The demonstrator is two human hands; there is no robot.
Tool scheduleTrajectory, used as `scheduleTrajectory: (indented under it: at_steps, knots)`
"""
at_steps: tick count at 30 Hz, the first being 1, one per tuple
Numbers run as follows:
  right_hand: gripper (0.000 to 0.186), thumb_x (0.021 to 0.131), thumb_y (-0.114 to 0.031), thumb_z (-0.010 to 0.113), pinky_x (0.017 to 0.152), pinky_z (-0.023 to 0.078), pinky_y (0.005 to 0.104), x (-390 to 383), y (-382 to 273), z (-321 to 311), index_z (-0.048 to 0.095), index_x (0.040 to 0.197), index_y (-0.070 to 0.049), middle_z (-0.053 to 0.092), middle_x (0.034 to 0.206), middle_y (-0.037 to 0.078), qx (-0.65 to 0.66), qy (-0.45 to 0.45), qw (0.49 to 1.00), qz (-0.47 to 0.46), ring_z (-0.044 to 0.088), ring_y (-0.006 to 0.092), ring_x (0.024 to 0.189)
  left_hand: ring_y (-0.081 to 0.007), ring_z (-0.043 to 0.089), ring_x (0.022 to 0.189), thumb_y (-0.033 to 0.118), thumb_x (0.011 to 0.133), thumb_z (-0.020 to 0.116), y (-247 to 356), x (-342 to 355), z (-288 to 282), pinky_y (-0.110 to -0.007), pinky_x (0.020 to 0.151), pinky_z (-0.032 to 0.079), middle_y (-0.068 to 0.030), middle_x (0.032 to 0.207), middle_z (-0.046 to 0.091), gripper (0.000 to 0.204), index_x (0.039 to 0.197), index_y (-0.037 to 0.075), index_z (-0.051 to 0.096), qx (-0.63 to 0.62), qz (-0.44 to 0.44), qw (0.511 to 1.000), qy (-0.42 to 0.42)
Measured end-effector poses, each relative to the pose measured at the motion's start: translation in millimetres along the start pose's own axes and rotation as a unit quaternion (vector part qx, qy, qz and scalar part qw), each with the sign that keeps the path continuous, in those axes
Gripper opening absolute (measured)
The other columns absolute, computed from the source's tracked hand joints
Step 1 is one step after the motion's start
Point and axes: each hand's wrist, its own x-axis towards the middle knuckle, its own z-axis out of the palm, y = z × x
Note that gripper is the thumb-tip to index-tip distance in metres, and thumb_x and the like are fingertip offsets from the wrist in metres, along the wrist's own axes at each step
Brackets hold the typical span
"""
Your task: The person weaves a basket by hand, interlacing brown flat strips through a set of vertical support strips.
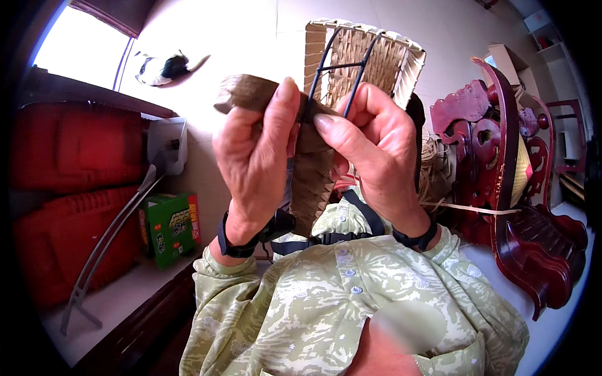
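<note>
Pinching a brown woven strip (310, 169), left hand (254, 156), right hand (370, 147) gripping too, half-woven basket (376, 59) behind

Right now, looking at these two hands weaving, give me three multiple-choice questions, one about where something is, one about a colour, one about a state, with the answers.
1. Where is the green box?
A. On the ledge at the person's left
B. On the carved chair
C. Inside the basket

2. What colour is the carved wooden chair?
A. White
B. Dark red
C. Blue

3. How does the left hand stand with the woven strip?
A. Resting open on the ledge
B. Pinching it
C. Hanging clear of it

Answers: A, the box sits on the ledge beside the red cushions. B, the chair's carved frame is dark red. B, thumb and fingers close on the strip, while the right hand grips the woven basket at its dark wire frame.
</note>
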Motion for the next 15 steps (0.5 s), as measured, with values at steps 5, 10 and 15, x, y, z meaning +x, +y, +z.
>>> scheduleTrajectory:
  at_steps: [5, 10, 15]
  knots:
    - [0.021, 0.089, -0.020, 0.064, 0.038, 0.035, 0.0156, 5.3, -6.9, -12.6, 0.053, 0.081, -0.005, 0.054, 0.063, -0.001, -0.002, -0.044, 0.999, -0.005, 0.045, 0.0017, 0.046, -0.0160, 0.055, 0.050, 0.008, 0.086, 0.065, -1.1, -2.9, -7.0, -0.027, 0.047, 0.040, -0.0067, 0.063, 0.061, 0.010, 0.080, 0.000, 0.066, 0.247, 0.205, 0.947, 0.012]
    - [0.023, 0.087, -0.016, 0.067, 0.044, 0.026, 0.0168, 14.4, -31.5, -16.4, 0.060, 0.102, 0.000, 0.045, 0.057, -0.008, -0.141, -0.027, 0.980, -0.138, 0.037, -0.0001, 0.049, -0.0298, 0.061, 0.064, 0.007, 0.083, 0.064, 19.2, -6.7, -4.2, -0.035, 0.056, 0.045, -0.0139, 0.076, 0.064, 0.013, 0.095, 0.001, 0.066, 0.297, 0.188, 0.934, -0.061]
    - [0.043, 0.079, -0.011, 0.074, 0.048, 0.022, 0.0162, 29.6, -57.5, -18.6, 0.058, 0.118, 0.000, 0.038, 0.058, -0.011, -0.320, -0.222, 0.915, -0.103, 0.030, -0.0015, 0.052, -0.0409, 0.052, 0.074, -0.002, 0.082, 0.052, 33.7, -19.6, -7.9, -0.046, 0.063, 0.042, -0.0219, 0.085, 0.056, 0.018, 0.100, -0.001, 0.054, 0.389, 0.208, 0.880, -0.173]
